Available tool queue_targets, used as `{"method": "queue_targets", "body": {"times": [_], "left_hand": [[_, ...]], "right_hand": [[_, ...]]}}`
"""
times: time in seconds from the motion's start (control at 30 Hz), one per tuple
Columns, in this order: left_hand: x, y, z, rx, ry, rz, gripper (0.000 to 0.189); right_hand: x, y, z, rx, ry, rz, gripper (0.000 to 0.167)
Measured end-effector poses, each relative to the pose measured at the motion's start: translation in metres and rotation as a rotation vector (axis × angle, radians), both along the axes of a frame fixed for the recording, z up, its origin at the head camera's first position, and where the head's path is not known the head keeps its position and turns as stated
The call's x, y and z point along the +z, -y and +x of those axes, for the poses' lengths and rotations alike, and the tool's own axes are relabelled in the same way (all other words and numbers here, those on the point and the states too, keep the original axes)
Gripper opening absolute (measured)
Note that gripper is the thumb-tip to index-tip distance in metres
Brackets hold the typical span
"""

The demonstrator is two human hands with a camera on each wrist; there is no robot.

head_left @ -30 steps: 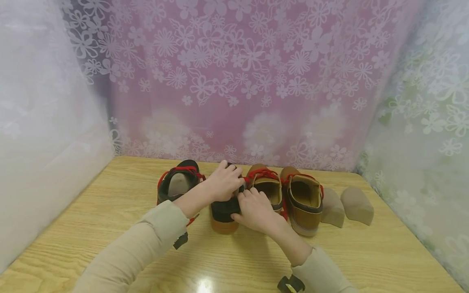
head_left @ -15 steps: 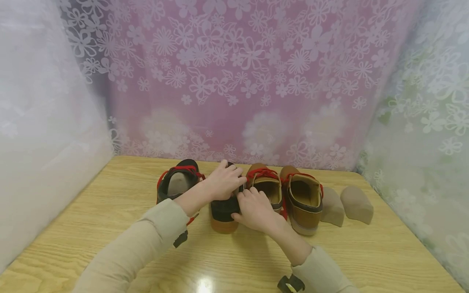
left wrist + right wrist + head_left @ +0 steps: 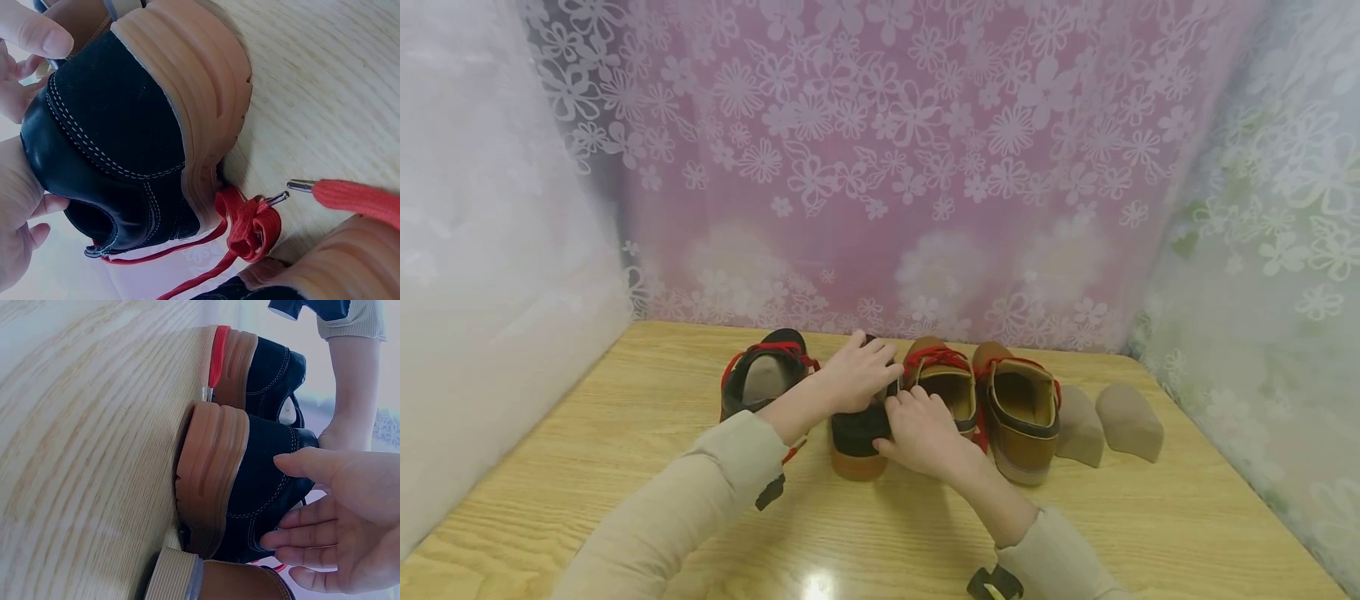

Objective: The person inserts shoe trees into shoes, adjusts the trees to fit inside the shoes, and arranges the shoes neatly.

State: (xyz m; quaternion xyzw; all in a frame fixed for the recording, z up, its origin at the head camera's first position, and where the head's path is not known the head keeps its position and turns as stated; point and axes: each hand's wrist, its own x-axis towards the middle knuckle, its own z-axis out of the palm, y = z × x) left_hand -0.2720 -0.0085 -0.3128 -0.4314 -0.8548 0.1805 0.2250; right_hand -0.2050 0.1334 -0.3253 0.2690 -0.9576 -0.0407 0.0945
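Working at the mouth of the black shoe (image 3: 859, 437) with both hands, seemingly to settle something inside, most likely a filler like the beige insert (image 3: 765, 379) showing within the laced shoe (image 3: 793, 337) at the far left. Found second from the left in the row on the tabletop (image 3: 1187, 500), between the laced shoe and the brown shoes (image 3: 1026, 454). Reaching over the opening with the left hand (image 3: 859, 377), with fingers bent downward; cannot tell whether clamped on the collar or on something within. Resting the right hand (image 3: 921, 429) against the heel and right side, with the thumb well apart from nearly straight fingers, touching rather than clamping. Likely calls next for steadying the heel while pressing forward into the toe. Judging by two loose inserts (image 3: 1131, 421) beside the brown shoes, perhaps only partway through. Points straight ahead, toe toward the pink curtain (image 3: 880, 167) and heel nearest the camera. Stands upright, sole down, with the long axis running front to back, roughly parallel to the neighbouring shoes.
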Motion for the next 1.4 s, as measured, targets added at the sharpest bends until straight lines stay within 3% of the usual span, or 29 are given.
{"method": "queue_targets", "body": {"times": [0.4, 0.73, 1.4], "left_hand": [[0.0010, 0.0043, 0.0014, -0.012, 0.008, -0.036, 0.024], [0.0005, 0.0062, -0.0023, -0.127, -0.114, -0.025, 0.016], [0.0007, 0.0057, -0.0081, -0.122, -0.076, -0.061, 0.017]], "right_hand": [[-0.0023, -0.0007, -0.0001, -0.008, 0.007, 0.002, 0.042], [-0.0016, -0.0009, -0.0011, -0.010, 0.012, -0.001, 0.041], [0.0015, 0.0015, -0.0009, -0.005, 0.010, 0.024, 0.042]]}}
